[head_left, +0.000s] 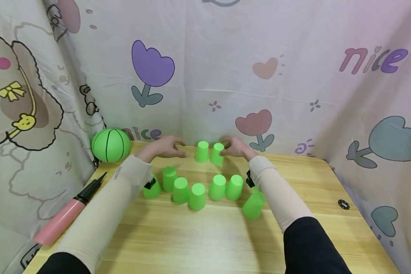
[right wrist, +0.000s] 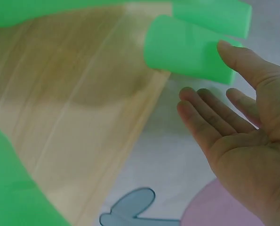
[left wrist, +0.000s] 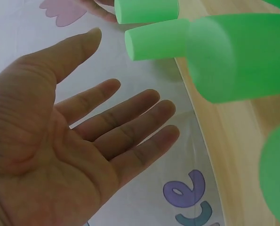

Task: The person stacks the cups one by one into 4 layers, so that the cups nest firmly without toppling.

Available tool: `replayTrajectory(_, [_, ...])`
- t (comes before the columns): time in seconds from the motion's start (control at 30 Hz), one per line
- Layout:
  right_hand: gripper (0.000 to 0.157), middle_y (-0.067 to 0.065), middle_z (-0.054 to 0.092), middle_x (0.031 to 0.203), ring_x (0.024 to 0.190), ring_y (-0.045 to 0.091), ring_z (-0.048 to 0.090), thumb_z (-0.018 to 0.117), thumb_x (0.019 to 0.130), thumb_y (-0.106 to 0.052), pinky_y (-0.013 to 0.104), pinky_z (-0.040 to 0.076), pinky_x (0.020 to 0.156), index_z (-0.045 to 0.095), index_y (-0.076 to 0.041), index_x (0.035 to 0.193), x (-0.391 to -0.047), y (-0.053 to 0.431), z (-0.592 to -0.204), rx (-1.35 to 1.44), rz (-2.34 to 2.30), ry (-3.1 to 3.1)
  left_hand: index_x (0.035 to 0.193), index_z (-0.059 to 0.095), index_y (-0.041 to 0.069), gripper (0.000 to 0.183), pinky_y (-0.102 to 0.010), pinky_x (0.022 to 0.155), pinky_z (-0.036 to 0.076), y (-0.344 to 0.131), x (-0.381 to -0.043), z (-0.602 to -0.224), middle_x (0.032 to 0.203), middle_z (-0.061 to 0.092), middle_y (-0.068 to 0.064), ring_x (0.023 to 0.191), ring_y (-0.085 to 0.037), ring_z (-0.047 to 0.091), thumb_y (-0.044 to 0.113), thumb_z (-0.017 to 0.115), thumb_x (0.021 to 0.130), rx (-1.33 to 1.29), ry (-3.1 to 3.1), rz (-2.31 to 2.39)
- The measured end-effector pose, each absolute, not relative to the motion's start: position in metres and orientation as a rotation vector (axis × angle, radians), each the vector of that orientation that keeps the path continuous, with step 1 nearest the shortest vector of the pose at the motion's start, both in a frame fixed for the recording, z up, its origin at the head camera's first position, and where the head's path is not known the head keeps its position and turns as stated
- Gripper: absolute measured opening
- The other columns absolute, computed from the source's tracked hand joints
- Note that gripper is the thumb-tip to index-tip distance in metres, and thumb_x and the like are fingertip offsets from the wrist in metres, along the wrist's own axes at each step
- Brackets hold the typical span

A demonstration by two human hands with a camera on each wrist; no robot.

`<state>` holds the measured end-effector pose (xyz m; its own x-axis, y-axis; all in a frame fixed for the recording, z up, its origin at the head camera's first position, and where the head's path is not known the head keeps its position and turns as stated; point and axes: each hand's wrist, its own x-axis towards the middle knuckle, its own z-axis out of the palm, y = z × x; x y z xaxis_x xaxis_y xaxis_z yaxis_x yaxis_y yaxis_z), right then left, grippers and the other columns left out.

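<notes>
My left hand (head_left: 164, 147) hovers at the back left of the table, fingers spread and holding nothing. To its right stands an upside-down green cup (head_left: 202, 152), a gap away from the fingertips. Beside that cup is another green cup (head_left: 217, 154), leaning slightly. My right hand (head_left: 238, 147) is right at this second cup; in the right wrist view its thumb (right wrist: 241, 59) overlaps the cup's side (right wrist: 191, 49), while the other fingers (right wrist: 201, 122) extend loosely apart from it. In the left wrist view the open palm (left wrist: 60, 155) faces the cups.
Several more green cups (head_left: 197, 197) stand upside down in a loose row nearer me; one (head_left: 253, 205) at the right tilts. A green ball (head_left: 111, 145), a pink hand pump (head_left: 68, 215) and a black poker chip (head_left: 344, 204) lie around the table (head_left: 191, 243). A printed curtain (head_left: 205, 76) hangs behind.
</notes>
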<state>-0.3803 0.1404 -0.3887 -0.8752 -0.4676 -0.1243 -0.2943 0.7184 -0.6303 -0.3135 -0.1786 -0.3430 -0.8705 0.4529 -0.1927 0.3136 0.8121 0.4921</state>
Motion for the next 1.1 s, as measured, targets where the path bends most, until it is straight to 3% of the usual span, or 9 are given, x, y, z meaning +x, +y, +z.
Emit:
replayTrajectory(0.3, [0.067, 0.029, 0.061, 0.145, 0.133, 0.044, 0.061, 0.078, 0.096, -0.023, 0.056, 0.052, 0.111, 0.051, -0.001, 0.153, -0.353, 0.187, -0.365, -0.634, -0.933, 2.735, 0.150, 0.054, 0.002, 0.062, -0.056, 0.102, 0.058, -0.202, -0.289, -0.342, 0.131, 0.070, -0.028, 0.121, -0.043, 0.069, 0.037, 0.069, 0.102, 0.632, 2.721, 0.706])
replayTrajectory(0.5, [0.063, 0.023, 0.066, 0.142, 0.131, 0.041, 0.064, 0.078, 0.096, -0.030, 0.056, 0.053, 0.110, 0.056, -0.007, 0.151, -0.330, 0.223, -0.363, -0.631, -0.982, 2.804, 0.152, 0.053, 0.005, 0.065, -0.062, 0.106, 0.054, -0.215, -0.269, -0.346, 0.136, 0.068, -0.029, 0.127, -0.046, 0.066, 0.040, 0.070, 0.101, 0.705, 2.731, 0.681])
replayTrajectory(0.7, [0.064, 0.025, 0.062, 0.146, 0.134, 0.044, 0.060, 0.076, 0.098, -0.032, 0.059, 0.050, 0.113, 0.054, -0.003, 0.151, -0.305, 0.250, -0.369, -0.619, -1.086, 2.808, 0.155, 0.049, 0.006, 0.071, -0.067, 0.108, 0.051, -0.241, -0.239, -0.356, 0.146, 0.060, -0.029, 0.133, -0.050, 0.059, 0.040, 0.074, 0.099, 0.676, 2.792, 0.833])
replayTrajectory(1.1, [0.069, 0.022, 0.058, 0.152, 0.136, 0.044, 0.059, 0.079, 0.096, -0.030, 0.055, 0.055, 0.109, 0.051, -0.004, 0.154, -0.265, 0.283, -0.406, -0.514, -1.224, 2.820, 0.155, 0.049, 0.007, 0.076, -0.058, 0.102, 0.058, -0.284, -0.207, -0.404, 0.141, 0.065, -0.026, 0.129, -0.044, 0.064, 0.035, 0.083, 0.093, 0.576, 2.782, 1.142])
